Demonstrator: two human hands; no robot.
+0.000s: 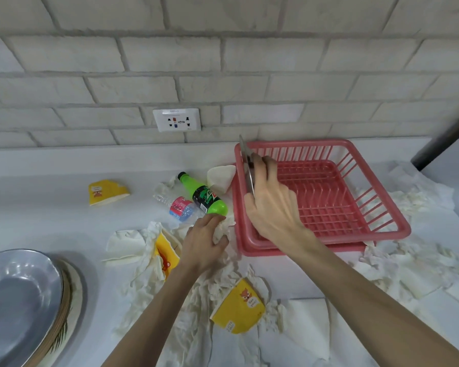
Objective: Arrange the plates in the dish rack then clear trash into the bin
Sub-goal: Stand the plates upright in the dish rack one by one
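Many crumpled napkins (215, 284) around pink rack (302, 142)

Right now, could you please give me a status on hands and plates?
Right hand grips a plate on edge at the rack's left side. Left hand holds crumpled paper. More plates stacked left. Bottle lies beside rack.

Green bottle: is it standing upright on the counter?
No, the green bottle lies on its side on the counter.
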